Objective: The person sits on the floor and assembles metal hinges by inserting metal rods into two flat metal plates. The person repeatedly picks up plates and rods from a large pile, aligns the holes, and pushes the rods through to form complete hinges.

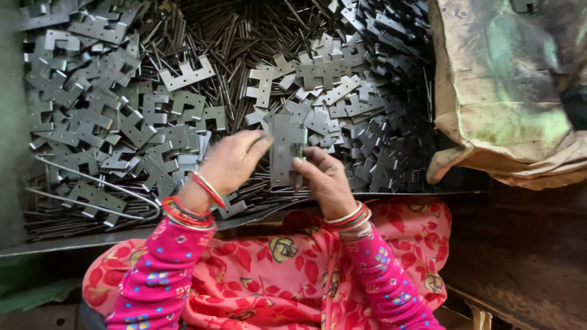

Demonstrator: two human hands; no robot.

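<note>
Both of my hands hold a small stack of flat grey metal plates (286, 150) upright above the tray's front edge. My left hand (232, 162) grips the stack's left side with the fingers curled over it. From the right and below, my right hand (324, 177) pinches the stack with the thumb on its face. Red and white bangles ring both wrists, and the sleeves are pink with a dotted pattern. Behind the hands lies a large heap of notched, perforated metal plates (122, 116) mixed with thin metal rods (238, 36).
A shallow metal tray (73, 241) carries the heap, and its front lip runs just above my lap. A bent wire loop (104, 186) lies at the tray's left front. A crumpled brown sack (507, 91) stands at the right. Pink floral cloth (281, 269) covers my lap.
</note>
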